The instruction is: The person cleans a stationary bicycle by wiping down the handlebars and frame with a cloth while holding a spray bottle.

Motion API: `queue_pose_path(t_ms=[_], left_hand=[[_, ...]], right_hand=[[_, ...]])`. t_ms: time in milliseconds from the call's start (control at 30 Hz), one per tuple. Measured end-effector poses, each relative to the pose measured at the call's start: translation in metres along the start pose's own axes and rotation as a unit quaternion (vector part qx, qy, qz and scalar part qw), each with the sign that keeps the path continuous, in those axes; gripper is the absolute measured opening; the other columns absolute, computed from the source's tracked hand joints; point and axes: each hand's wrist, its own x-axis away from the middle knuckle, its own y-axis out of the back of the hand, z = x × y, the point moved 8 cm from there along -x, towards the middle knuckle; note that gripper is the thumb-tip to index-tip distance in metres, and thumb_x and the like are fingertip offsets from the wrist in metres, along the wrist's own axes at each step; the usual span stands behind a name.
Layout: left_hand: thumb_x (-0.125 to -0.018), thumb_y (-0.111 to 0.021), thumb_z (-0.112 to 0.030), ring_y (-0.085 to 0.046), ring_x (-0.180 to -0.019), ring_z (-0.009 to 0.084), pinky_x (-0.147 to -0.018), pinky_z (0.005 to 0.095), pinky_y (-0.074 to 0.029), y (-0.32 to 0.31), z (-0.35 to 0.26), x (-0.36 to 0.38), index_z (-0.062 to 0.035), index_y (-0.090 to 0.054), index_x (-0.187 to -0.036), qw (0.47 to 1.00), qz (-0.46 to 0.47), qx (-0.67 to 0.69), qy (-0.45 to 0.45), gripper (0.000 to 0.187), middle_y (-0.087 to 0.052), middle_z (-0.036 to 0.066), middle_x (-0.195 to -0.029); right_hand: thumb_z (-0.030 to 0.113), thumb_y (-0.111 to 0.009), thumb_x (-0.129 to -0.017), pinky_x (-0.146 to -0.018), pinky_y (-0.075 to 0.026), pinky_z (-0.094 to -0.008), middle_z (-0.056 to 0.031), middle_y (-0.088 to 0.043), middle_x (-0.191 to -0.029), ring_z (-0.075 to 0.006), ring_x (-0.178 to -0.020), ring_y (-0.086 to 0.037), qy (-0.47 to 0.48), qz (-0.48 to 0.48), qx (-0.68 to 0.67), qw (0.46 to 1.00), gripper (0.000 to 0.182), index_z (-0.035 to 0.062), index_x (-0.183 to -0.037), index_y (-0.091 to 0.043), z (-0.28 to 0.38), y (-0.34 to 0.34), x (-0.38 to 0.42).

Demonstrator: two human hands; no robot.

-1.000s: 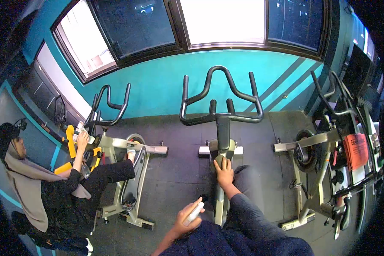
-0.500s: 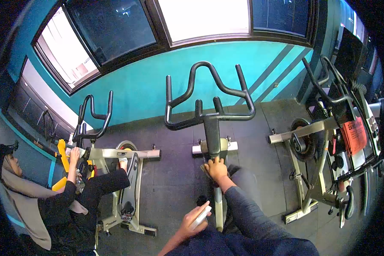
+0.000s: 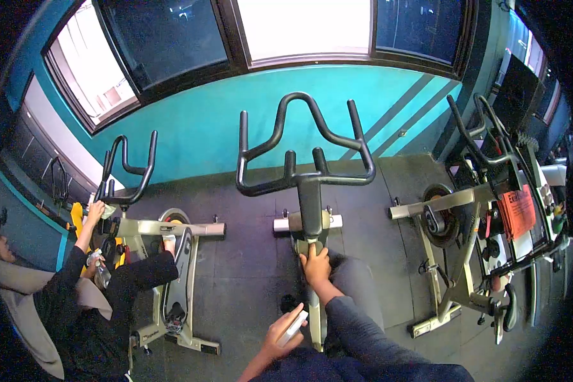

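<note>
An exercise bike point(image 3: 309, 210) with a black handlebar stands straight in front of me. My right hand point(image 3: 316, 266) is closed over its pale frame, just below the black handlebar post, with the index finger pointing up along it. Whatever lies under the palm is hidden. Lower down and to the left, my left hand point(image 3: 282, 334) grips a slim white rectangular object point(image 3: 293, 327), tilted, fingers along one side. A black knob point(image 3: 289, 302) shows just above that hand, near the frame.
On the left, a person point(image 3: 76, 305) sits by another exercise bike point(image 3: 172, 229), one hand near its handlebar with a pale cloth. A third bike point(image 3: 452, 223) stands to the right, near a red sign point(image 3: 519, 211). Ahead is a teal wall point(image 3: 204, 134) under windows.
My right hand has shifted slightly on the frame, its index finger now stretched upward. The other person's hand has risen toward their handlebar. My view has turned a little right.
</note>
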Motion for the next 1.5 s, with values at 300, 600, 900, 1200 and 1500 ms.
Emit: queue_pose_path(t_ms=[300,600,900,1200,1500], left_hand=[[-0.073,-0.056,-0.005,-0.058,-0.091,0.0216,-0.084,0.0292,-0.043,0.001,-0.008,-0.001,-0.0031,-0.039,-0.133,0.999,-0.026,0.016,-0.029,0.063,-0.058,0.011,-0.099],[-0.072,-0.057,-0.006,-0.058,-0.088,0.0231,-0.082,0.0309,-0.044,0.002,-0.002,-0.001,-0.0054,-0.038,-0.135,0.999,-0.020,-0.006,-0.029,0.066,-0.059,0.010,-0.097],[-0.070,-0.056,-0.003,-0.059,-0.085,0.0232,-0.080,0.0310,-0.045,0.000,-0.007,-0.005,-0.0055,-0.040,-0.133,1.000,-0.016,-0.013,-0.022,0.065,-0.060,0.010,-0.096],[-0.070,-0.057,-0.008,-0.058,-0.097,0.0226,-0.091,0.0332,-0.041,0.005,0.005,-0.005,-0.0048,-0.036,-0.135,1.000,-0.003,-0.022,-0.003,0.068,-0.062,0.010,-0.100],[-0.071,-0.058,-0.010,-0.057,-0.099,0.0224,-0.094,0.0331,-0.039,0.007,-0.002,-0.006,-0.0046,-0.035,-0.136,1.000,0.007,0.008,0.019,0.070,-0.061,0.010,-0.102]], right_hand=[[0.046,-0.033,-0.092,-0.069,-0.046,-0.0531,-0.0264,-0.061,-0.085,-0.0459,-0.076,-0.059,-0.109,0.036,-0.130,0.985,0.044,0.0057,-0.097,-0.049,-0.039,-0.019,-0.032],[0.039,-0.041,-0.092,-0.074,-0.042,-0.0493,-0.0267,-0.056,-0.095,-0.0446,-0.088,-0.054,-0.169,-0.099,-0.238,0.951,0.046,0.0000,-0.114,-0.046,-0.049,-0.023,-0.012],[0.034,-0.056,-0.085,-0.071,-0.045,-0.0464,-0.0219,-0.039,-0.105,-0.0400,-0.085,-0.050,-0.053,-0.104,-0.038,0.992,0.044,0.0126,-0.122,-0.045,-0.003,-0.008,0.005],[0.039,-0.043,-0.090,-0.068,-0.043,-0.0526,-0.0285,-0.058,-0.086,-0.0470,-0.078,-0.055,-0.173,-0.076,-0.218,0.957,0.039,0.0007,-0.092,-0.050,-0.046,-0.024,-0.028],[0.031,-0.042,-0.092,-0.074,-0.041,-0.0476,-0.0285,-0.054,-0.092,-0.0434,-0.088,-0.052,-0.235,-0.178,-0.300,0.907,0.036,-0.0038,-0.102,-0.049,-0.053,-0.034,-0.007]])
